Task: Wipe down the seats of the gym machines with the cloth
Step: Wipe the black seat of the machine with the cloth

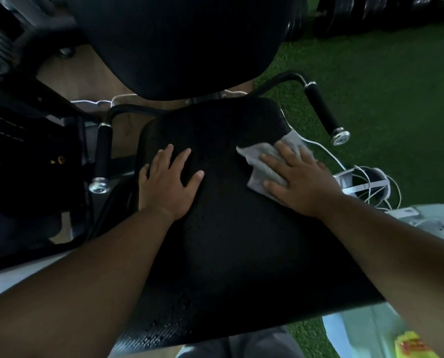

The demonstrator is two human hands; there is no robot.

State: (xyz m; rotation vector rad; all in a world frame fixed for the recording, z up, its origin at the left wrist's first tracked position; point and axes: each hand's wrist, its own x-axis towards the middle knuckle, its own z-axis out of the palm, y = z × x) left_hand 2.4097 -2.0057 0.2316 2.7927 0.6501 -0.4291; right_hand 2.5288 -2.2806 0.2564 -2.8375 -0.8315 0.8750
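Black textured vinyl: the seat [228,228] fills my view, its surface beaded with small droplets toward the near edge and around the middle. Risks, largest first. I judge the main one is incomplete coverage: the cloth sits only at the seat's far right edge, so the wet middle and near end could be left streaked if my strokes stay short. Second, the cloth overhangs that right edge and could slide off onto the green turf [370,86] beside the seat. Third, white cables [326,153] trail just off the seat's right side, near the cloth; a wide sweep might snag them.

Right hand [300,182] lies flat on the cloth, fingers [272,161] straight and spread, pressing rather than gripping. Left hand [169,182] rests open on the seat's left half, fingers splayed, holding nothing, apparently bracing.

Cloth [264,164]: pale grey, crumpled, folded unevenly, one corner pointing toward the seat's centre. Whether it is damp I cannot tell.
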